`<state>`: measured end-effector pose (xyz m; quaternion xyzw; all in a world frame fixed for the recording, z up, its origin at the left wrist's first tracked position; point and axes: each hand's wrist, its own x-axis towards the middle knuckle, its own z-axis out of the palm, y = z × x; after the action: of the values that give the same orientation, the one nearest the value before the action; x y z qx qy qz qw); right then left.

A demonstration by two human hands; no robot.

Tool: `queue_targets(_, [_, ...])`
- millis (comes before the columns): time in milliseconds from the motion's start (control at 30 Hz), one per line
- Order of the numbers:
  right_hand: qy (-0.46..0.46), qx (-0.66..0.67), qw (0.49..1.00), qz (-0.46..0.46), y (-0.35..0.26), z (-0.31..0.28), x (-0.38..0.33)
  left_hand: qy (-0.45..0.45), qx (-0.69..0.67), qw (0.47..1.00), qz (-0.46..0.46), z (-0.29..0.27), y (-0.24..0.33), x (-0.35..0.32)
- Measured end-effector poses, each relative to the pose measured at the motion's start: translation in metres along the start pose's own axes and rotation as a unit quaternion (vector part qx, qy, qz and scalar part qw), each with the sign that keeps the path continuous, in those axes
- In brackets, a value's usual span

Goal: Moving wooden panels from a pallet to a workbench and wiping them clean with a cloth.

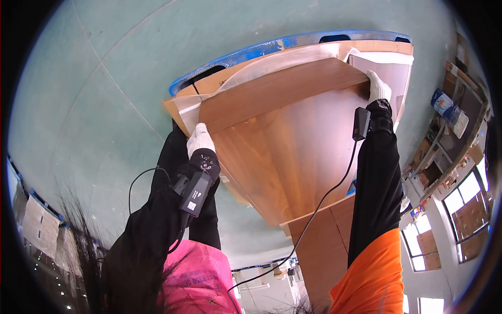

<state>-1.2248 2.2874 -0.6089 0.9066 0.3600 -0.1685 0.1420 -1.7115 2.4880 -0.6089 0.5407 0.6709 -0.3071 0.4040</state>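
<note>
Wood-grain panel [282, 89]: brown laminate board, held near its two ends, raised above a stack of like boards.
Where it lies: over the stack [293, 157], its far long edge close to the cardboard and pale sheet beneath, its near edge lifted and tilted toward the person.
Left hand [200, 139]: white-gloved, grip curled over the panel's left corner, fingers wrapped on the edge; a black device is strapped at the wrist.
Right hand [377, 88]: white-gloved, grip closed on the panel's right end, fingers over the top edge; a second black device with a cable [324, 196] sits below it.
Underlay: a thin translucent sheet [272, 62] and cardboard [180, 107] lie on a blue pallet [246, 52], on a green floor [104, 68].
Risk, slip: the laminate looks smooth and the gloves are cloth, so the board may slide out of one grip if the tilt steepens.
Risk, corner: a dropped end would likely strike the boards below and chip an edge or dent a face.
Risk, sheet: the loose pale sheet could catch under the panel's far edge and drag or crumple.
Risk, cable: the dangling cable runs near the stack's near edge and could snag on a board corner.
Risk, fingers: fingertips curled under the edge could get pinched if the panel comes down flat.
</note>
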Motion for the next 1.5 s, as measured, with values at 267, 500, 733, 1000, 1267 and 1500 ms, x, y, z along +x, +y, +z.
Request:
queue_targets(267, [-0.021, -0.052, 0.997, -0.051, 0.026, -0.003, 0.007, 0.011, -0.099, 0.991, -0.093, 0.0, 0.018, -0.009])
queue_targets(500, [-0.028, 0.009, 0.999, -0.033, 0.031, 0.0, 0.009, 0.05, -0.139, 0.984, -0.104, 0.007, 0.02, -0.01])
queue_targets(733, [-0.086, 0.052, 0.995, -0.003, 0.021, 0.001, 0.019, 0.053, -0.233, 0.957, -0.167, -0.002, 0.008, -0.001])
queue_targets(1000, [-0.072, 0.434, 0.884, 0.159, 0.048, 0.017, 0.015, 0.048, -0.596, 0.778, -0.194, -0.016, 0.021, -0.032])
queue_targets(1267, [-0.039, 0.163, 0.986, 0.003, 0.066, 0.018, 0.016, -0.034, -0.594, 0.796, -0.113, -0.007, 0.012, -0.032])
queue_targets(1500, [-0.064, 0.231, 0.956, 0.171, 0.037, 0.021, 0.019, -0.006, -0.557, 0.817, -0.149, -0.014, 0.015, -0.032])
